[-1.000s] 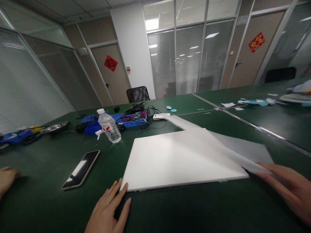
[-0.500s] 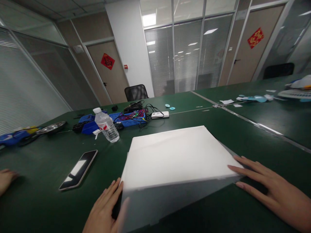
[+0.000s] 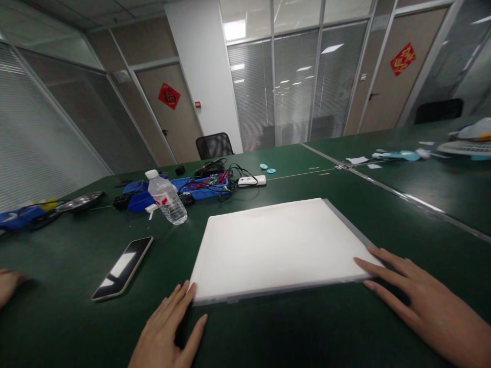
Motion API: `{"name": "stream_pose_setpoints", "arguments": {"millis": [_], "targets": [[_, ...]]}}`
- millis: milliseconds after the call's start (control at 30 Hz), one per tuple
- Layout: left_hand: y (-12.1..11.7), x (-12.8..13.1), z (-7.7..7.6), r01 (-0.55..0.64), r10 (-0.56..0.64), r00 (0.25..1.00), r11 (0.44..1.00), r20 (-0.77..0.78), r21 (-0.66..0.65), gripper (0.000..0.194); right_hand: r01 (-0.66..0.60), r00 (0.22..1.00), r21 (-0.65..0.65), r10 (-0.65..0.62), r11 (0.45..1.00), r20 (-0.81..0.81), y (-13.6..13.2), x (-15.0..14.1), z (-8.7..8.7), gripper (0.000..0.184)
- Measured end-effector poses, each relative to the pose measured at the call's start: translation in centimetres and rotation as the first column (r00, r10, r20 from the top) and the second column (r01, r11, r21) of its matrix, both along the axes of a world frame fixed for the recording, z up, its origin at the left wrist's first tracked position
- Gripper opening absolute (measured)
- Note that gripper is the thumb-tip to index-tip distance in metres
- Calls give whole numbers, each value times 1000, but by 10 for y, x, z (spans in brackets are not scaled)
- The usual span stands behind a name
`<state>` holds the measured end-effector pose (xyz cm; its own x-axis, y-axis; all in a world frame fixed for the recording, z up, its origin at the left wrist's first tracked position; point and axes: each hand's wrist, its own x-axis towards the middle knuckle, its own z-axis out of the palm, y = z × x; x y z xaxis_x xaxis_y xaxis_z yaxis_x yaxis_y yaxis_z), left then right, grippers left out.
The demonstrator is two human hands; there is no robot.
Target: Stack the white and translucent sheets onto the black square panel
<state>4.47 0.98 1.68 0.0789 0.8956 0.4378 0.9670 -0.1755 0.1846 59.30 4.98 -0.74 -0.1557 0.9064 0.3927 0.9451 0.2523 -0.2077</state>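
White paper (image 3: 264, 250) lies flat on the green table, with a translucent grey plastic sheet or folder (image 3: 351, 222) showing along its right and front edges. At its near left corner, my left hand (image 3: 166, 327) rests with fingertips against the edge and the thumb spread away. My right hand (image 3: 414, 291) is at the near right corner, fingers stretched out and a fingertip on the white surface. Neither hand grips anything. How many sheets there are cannot be made out.
A phone (image 3: 123, 268) lies to the left, a water bottle (image 3: 168, 199) behind it. Blue trays with cables (image 3: 203, 188) and a white device (image 3: 252, 181) stand farther back. Another person's hand (image 3: 9, 286) is at the left edge. Small papers (image 3: 357, 160) lie far right.
The translucent grey sheet that stretched toward me below the white paper has gone from the front, leaving only a thin strip there. Both hands stay nearly in place; more grey edge shows right.
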Motion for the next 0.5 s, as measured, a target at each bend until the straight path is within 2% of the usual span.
{"name": "stream_pose_setpoints", "arguments": {"millis": [200, 500], "targets": [[2, 0, 4, -14, 14, 1000, 999, 15, -36, 48, -18, 1000, -22, 18, 1000, 16, 1, -19, 12, 54], [5, 2, -4, -74, 80, 984, 996, 156, -42, 45, -4, 999, 51, 2, 999, 40, 3, -20, 4, 53]]}}
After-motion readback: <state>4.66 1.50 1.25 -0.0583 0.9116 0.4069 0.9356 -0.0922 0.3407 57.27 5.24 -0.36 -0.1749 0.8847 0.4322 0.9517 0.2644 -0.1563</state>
